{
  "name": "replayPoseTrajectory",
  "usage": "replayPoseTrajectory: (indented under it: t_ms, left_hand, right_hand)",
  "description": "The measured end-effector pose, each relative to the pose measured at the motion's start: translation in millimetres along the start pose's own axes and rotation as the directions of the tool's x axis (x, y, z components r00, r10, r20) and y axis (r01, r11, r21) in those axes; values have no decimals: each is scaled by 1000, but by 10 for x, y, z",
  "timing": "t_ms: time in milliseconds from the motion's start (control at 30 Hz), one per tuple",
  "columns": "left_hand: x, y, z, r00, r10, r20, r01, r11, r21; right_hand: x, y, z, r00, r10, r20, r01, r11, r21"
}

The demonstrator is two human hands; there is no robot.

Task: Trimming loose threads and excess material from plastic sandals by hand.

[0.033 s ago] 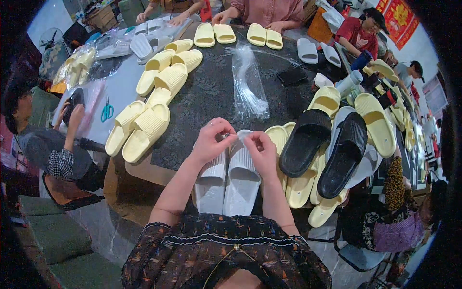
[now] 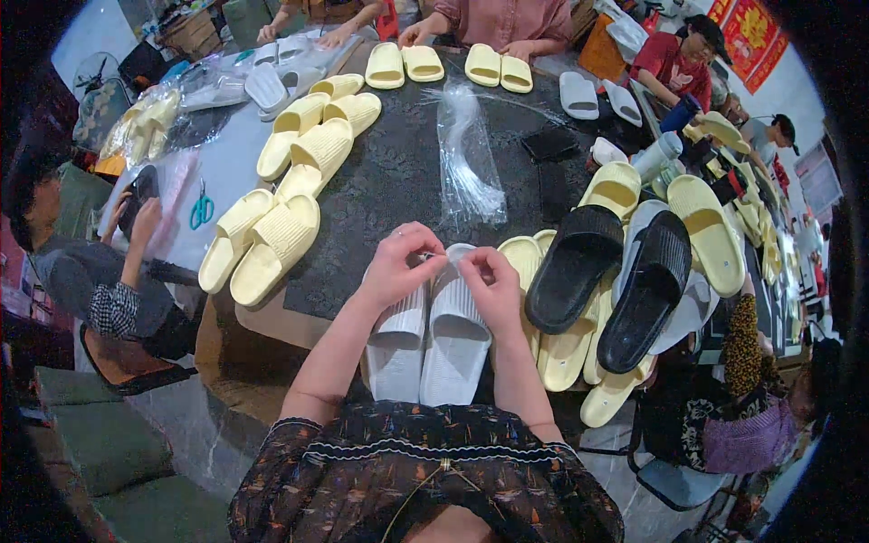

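Observation:
A pair of light grey slide slippers stands side by side at the table's near edge, toes pointing away from me: the left slipper (image 2: pixel 398 328) and the right slipper (image 2: pixel 457 330). Over their toe ends my left hand (image 2: pixel 407 265) pinches thumb and forefinger together. My right hand (image 2: pixel 491 281) also has its fingertips closed, close beside the left fingertips above the right slipper's toe. Whatever thin thing lies between the fingers is too small to make out. Past the hands lies a bundle of thin clear plastic strands (image 2: pixel 471 163) in a clear bag.
Cream slippers (image 2: pixel 276 249) line the table's left side; another pair (image 2: pixel 403 65) stands at the far edge. To my right, black slippers (image 2: pixel 575 267) lie piled on cream and grey ones. Teal scissors (image 2: pixel 202 210) rest on the left table. Several people sit around.

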State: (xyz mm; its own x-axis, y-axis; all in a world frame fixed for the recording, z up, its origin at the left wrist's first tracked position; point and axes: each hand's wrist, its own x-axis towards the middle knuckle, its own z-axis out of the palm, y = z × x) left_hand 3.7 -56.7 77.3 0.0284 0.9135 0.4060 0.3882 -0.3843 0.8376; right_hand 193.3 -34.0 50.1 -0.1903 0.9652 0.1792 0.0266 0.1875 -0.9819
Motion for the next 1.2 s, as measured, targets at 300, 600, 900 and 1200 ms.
replayPoseTrajectory:
  t_ms: [300, 600, 900, 1200]
  left_hand:
    - [15, -14, 9, 1000, 21, 3, -21, 1000, 0]
    - [7, 44, 16, 1000, -21, 8, 21, 1000, -21]
    - [6, -1, 32, 999, -19, -38, 17, 999, -35]
    - [-4, -12, 13, 999, -7, -49, 6, 1000, -29]
  right_hand:
    - [10, -21, -22, 1000, 3, 25, -1, 997, -75]
    - [5, -4, -15, 1000, -21, -2, 21, 1000, -21]
    - [-3, -82, -1, 1000, 24, -10, -24, 999, 47]
    - [-2, -29, -6, 1000, 2, -10, -2, 1000, 6]
